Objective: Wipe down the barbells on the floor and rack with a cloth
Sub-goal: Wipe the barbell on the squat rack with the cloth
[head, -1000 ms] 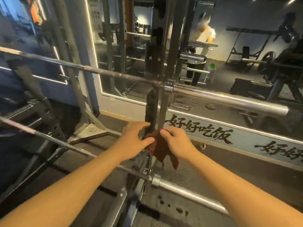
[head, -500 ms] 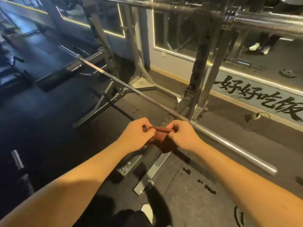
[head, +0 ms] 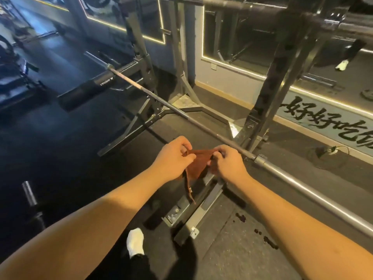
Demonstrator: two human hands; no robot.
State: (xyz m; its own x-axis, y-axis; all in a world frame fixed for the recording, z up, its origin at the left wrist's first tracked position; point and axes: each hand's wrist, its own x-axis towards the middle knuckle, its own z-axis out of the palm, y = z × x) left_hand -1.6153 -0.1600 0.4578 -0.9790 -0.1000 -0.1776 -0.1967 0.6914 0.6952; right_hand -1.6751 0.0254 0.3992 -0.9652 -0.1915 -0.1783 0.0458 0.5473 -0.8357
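Barbell end (head: 29, 193) at far left, low over the dark rubber floor (head: 60, 150), seen only as a short steel sleeve. Further back, a black padded bar (head: 86, 89) with white lettering, lying level. Starting behind that pad, a low barbell (head: 171, 107) slanting down to the right across the base of the rack: thin shaft first, then collar, then a thick bright sleeve reaching toward the right edge. Left hand (head: 173, 160) in front of the shaft, thumb and fingers pinching the top left corner of a rust-brown cloth (head: 198, 165). Cloth stretched between the two hands, near the low barbell's collar, with a narrow strip dangling from its lower edge; touching the shaft or not, impossible to tell. Right hand (head: 229, 165) just below the shaft, fingers curled round the cloth's right edge. Beneath the forearms, a foot in white (head: 135, 244). Right of the hands, a black perforated rack upright (head: 268, 93) rising to an upper barbell (head: 242, 5) laid across the top. Behind, a mirror wall (head: 232, 37) with lit edging, and a pale band of black brush characters (head: 323, 122). Below that band, a white plug and cable (head: 332, 151) on the floor.
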